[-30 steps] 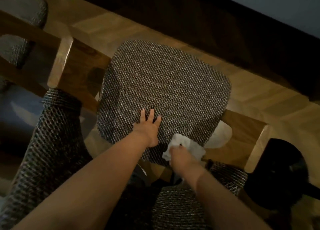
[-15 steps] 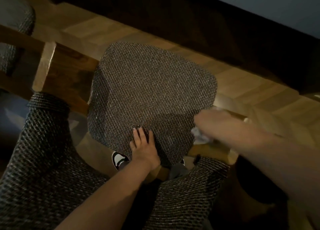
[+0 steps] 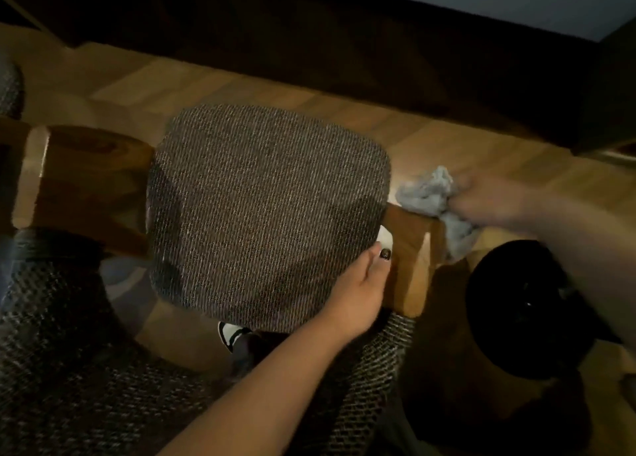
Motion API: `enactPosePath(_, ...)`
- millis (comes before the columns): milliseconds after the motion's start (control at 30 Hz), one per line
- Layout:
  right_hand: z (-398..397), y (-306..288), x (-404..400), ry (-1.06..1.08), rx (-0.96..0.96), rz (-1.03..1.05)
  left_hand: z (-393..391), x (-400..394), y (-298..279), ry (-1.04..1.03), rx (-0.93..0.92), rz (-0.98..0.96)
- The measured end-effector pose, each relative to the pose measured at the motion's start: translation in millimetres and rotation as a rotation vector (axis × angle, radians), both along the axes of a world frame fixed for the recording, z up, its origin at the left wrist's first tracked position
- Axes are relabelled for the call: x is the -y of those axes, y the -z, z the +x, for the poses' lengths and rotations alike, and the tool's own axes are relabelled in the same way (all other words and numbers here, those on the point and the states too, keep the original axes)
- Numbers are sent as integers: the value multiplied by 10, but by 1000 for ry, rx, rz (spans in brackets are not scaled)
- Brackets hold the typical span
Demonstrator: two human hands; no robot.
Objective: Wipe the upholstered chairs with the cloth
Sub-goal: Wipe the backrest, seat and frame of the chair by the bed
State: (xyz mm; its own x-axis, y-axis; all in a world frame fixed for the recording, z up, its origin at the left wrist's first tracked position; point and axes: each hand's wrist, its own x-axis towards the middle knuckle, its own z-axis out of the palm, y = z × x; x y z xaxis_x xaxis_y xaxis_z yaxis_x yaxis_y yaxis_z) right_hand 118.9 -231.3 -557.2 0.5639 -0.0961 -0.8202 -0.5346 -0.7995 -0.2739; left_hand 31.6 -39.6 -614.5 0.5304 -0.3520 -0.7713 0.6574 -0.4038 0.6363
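Both hands out (right (image 3: 481, 201) blurred)
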Motion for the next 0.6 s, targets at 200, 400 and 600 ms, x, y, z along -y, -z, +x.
enactPosePath(200, -1037, 115, -193, 849, 275, 360, -40, 519, -192, -47, 94, 51)
enactPosePath(400, -979, 840, -440, 1257, 368, 730, 142, 901, -93, -56, 353, 273)
enactPosePath(600, -516, 1912, -282, 1487, 298, 840, 89, 877, 130, -50, 498, 250)
